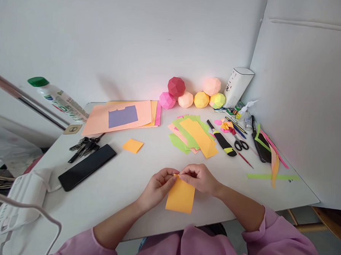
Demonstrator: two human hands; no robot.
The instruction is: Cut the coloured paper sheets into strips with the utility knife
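Observation:
Near the front of the table, an orange sheet of paper [181, 196] hangs between my two hands. My left hand [161, 186] pinches its top left edge, thumb towards me. At the top right edge, my right hand [200, 177] grips the same sheet with thumb and fingers. The fingertips of both hands nearly meet along that upper edge, and they cover how it is folded there. A small folded orange paper piece [133, 145] lies on the table, up and left of my hands. Beyond them is a loose pile of green, orange and pink paper offcuts [203, 135].
Several faceted paper balls [177, 86] stand by the wall, left of a white box [237, 87]. Coloured sheets [98, 120] lie back left. A black phone [87, 167], keys [85, 149] and a white power strip [22, 199] are left. A cutter [223, 141] and scissors [241, 144] lie right.

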